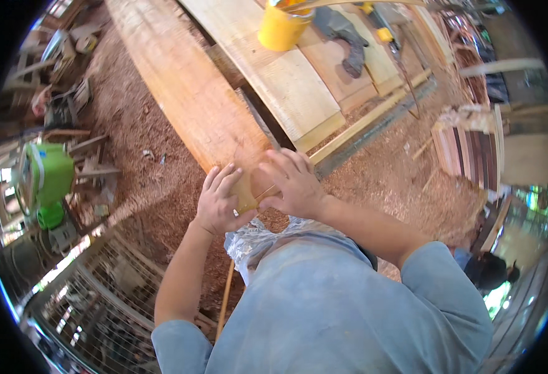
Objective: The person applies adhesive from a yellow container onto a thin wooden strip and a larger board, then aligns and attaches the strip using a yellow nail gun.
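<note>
A long, orange-brown wooden board is touched near its end by left hand and right hand; grip cannot be told.

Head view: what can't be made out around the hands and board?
All in the head view:
Left hand and right hand: palms hidden by the backs of the hands.
Orange-brown board: far end cut off by the top edge.
Thin line between the hands: too small to tell crack from strand.
Yellow bucket: top cut off by the top edge.

no readable text, no legible labels, numbers or signs
</note>
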`<state>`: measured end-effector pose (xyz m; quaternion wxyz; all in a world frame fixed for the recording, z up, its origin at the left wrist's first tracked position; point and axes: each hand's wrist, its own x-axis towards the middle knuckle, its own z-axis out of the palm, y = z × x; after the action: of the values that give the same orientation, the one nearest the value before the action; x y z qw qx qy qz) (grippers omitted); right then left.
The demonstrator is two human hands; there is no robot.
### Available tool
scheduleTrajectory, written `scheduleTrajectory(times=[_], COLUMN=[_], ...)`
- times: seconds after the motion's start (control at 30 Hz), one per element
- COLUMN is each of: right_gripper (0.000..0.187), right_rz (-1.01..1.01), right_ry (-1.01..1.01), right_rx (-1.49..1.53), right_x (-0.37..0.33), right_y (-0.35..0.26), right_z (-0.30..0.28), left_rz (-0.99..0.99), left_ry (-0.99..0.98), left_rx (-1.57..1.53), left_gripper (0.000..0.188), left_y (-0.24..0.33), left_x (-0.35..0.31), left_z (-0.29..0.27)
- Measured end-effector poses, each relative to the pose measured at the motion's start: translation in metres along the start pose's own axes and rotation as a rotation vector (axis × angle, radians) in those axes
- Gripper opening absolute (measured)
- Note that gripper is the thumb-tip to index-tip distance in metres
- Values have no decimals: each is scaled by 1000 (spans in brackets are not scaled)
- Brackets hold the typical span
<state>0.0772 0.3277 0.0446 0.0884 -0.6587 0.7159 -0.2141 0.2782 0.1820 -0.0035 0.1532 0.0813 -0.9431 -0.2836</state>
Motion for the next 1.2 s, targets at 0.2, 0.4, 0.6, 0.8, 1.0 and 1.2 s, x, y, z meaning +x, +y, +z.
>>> scheduleTrajectory(times=[0.2, 0.4, 0.6, 0.8, 1.0, 1.2], right_gripper=[52, 34, 34, 28, 27, 27], right_rz=[1099, 1222, 1108, 1129, 1210, 1201], right_ry=[169, 450, 504, 590, 437, 438], right_rx=[762, 1644, 1838, 1479, 1417, 1567], right_x=[-52, -42, -43, -46, -37, -39], right_y=[-34, -60, -60, -55, -54, -53], right_z=[33, 65, 84, 110, 95, 78], left_rz=[59, 135, 142, 93, 145, 353], left_ry=[47, 25, 14, -94, -341, -502], left_rx=[14, 46, 65, 75, 27, 52], left_gripper=[42, 46, 47, 44, 49, 46], left_y=[-7, -9, -11, -3, 3, 2], left_x=[3, 6, 4, 12, 82, 117], left_z=[7, 10, 13, 1, -13, -8])
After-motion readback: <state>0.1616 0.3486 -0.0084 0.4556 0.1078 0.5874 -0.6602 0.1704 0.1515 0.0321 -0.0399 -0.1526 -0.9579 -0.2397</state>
